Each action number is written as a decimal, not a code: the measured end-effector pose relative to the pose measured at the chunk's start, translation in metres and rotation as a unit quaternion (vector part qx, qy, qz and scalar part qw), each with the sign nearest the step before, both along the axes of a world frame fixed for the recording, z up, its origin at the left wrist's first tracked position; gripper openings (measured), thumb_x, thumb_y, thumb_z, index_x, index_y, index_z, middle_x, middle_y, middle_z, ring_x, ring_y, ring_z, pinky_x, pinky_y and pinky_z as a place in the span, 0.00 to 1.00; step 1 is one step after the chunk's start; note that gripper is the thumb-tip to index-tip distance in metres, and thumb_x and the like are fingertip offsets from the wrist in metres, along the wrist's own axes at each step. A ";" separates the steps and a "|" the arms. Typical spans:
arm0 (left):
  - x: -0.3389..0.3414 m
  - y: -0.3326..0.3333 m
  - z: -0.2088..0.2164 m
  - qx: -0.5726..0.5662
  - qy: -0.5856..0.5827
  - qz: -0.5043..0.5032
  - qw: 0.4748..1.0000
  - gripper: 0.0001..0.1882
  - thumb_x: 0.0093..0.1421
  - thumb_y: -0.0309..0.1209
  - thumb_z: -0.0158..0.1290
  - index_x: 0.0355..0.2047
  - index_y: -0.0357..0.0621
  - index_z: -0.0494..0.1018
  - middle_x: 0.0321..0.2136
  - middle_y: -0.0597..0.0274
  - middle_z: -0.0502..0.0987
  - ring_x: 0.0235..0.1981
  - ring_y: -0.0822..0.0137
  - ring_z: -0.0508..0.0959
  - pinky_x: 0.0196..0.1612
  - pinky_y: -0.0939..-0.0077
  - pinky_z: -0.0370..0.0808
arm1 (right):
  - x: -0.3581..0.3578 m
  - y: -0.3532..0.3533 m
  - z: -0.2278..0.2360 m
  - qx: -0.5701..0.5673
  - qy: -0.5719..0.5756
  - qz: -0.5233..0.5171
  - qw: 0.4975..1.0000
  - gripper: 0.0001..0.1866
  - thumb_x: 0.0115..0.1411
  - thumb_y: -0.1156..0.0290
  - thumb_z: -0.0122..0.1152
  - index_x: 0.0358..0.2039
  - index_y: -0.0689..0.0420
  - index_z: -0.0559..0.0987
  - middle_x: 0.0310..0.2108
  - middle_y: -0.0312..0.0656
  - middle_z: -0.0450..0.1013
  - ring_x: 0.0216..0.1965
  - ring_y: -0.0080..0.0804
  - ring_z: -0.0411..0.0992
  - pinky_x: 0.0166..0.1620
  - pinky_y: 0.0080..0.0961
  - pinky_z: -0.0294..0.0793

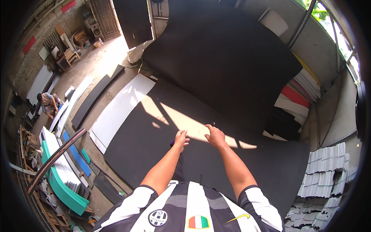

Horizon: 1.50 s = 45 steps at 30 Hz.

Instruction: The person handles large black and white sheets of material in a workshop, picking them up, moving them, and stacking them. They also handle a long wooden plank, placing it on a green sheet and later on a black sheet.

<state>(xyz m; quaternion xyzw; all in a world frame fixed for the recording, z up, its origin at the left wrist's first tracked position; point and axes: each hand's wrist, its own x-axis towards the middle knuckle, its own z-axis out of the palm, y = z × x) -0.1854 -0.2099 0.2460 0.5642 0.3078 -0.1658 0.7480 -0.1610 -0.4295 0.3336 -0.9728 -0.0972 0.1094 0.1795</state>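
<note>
A large black sheet (127, 143) lies flat under both my hands, with a bright patch of sunlight across it. Above its middle, my left hand (181, 140) has loosely curled fingers, slightly apart, and nothing visible in them. To its right my right hand (215, 136) is open, thumb and bent fingers apart, also over the flat sheet. Neither hand clearly touches it. Beyond them another big black sheet (220, 58) rises and leans back, its lower part over the flat one. Beside my left wrist shows a small dark purple shape (172, 143), too little visible to name.
White sheets (119, 110) lie along the left edge. Further left are a black strip (96, 96), a blue strip (76, 152) and curved teal sheets (63, 185). A person (49, 103) crouches far left. Stacked grey-white pieces (324, 174) stand at right; coloured sheets (295, 96) lean behind.
</note>
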 end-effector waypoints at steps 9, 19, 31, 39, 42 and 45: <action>0.194 0.029 -0.013 0.020 0.028 -0.041 0.999 0.29 0.65 0.56 0.56 0.55 0.49 0.69 0.46 0.61 0.73 0.38 0.64 0.78 0.41 0.62 0.76 | 0.189 0.051 0.003 -0.005 0.036 -0.008 0.999 0.30 0.59 0.61 0.69 0.61 0.48 0.71 0.53 0.46 0.76 0.57 0.47 0.74 0.58 0.42 0.75; 0.365 0.089 0.000 0.067 0.010 -0.051 0.996 0.26 0.67 0.53 0.55 0.56 0.50 0.70 0.44 0.64 0.74 0.35 0.68 0.79 0.38 0.69 0.76 | 0.353 0.051 -0.013 -0.003 0.063 -0.037 0.997 0.30 0.58 0.61 0.69 0.61 0.47 0.72 0.54 0.46 0.75 0.59 0.46 0.73 0.58 0.42 0.74; 0.694 0.052 0.101 0.108 -0.082 -0.065 0.989 0.24 0.69 0.50 0.54 0.57 0.50 0.70 0.48 0.62 0.75 0.37 0.69 0.80 0.37 0.72 0.76 | 0.717 -0.003 0.024 0.032 -0.087 -0.044 0.995 0.29 0.57 0.62 0.71 0.59 0.50 0.74 0.56 0.45 0.73 0.61 0.44 0.70 0.62 0.43 0.71; 0.876 -0.037 0.150 0.081 -0.144 -0.118 0.979 0.19 0.69 0.46 0.55 0.53 0.49 0.73 0.46 0.64 0.76 0.35 0.72 0.79 0.37 0.76 0.74 | 0.982 -0.115 0.118 -0.019 -0.207 -0.163 0.964 0.37 0.53 0.58 0.75 0.62 0.49 0.71 0.62 0.42 0.69 0.64 0.42 0.66 0.65 0.42 0.69; 0.909 -0.055 0.143 0.059 -0.145 -0.131 0.979 0.16 0.69 0.44 0.55 0.51 0.51 0.74 0.42 0.68 0.76 0.34 0.74 0.79 0.36 0.76 0.74 | 1.053 -0.158 0.158 -0.051 -0.228 -0.214 0.948 0.41 0.51 0.56 0.77 0.63 0.52 0.70 0.65 0.40 0.66 0.69 0.40 0.60 0.67 0.43 0.65; 0.929 -0.059 0.130 0.063 -0.137 -0.144 0.978 0.15 0.69 0.41 0.55 0.51 0.50 0.74 0.44 0.66 0.76 0.34 0.73 0.79 0.35 0.75 0.75 | 1.107 -0.194 0.184 -0.061 -0.225 -0.254 0.939 0.46 0.48 0.54 0.78 0.66 0.52 0.68 0.67 0.42 0.63 0.71 0.40 0.56 0.69 0.45 0.62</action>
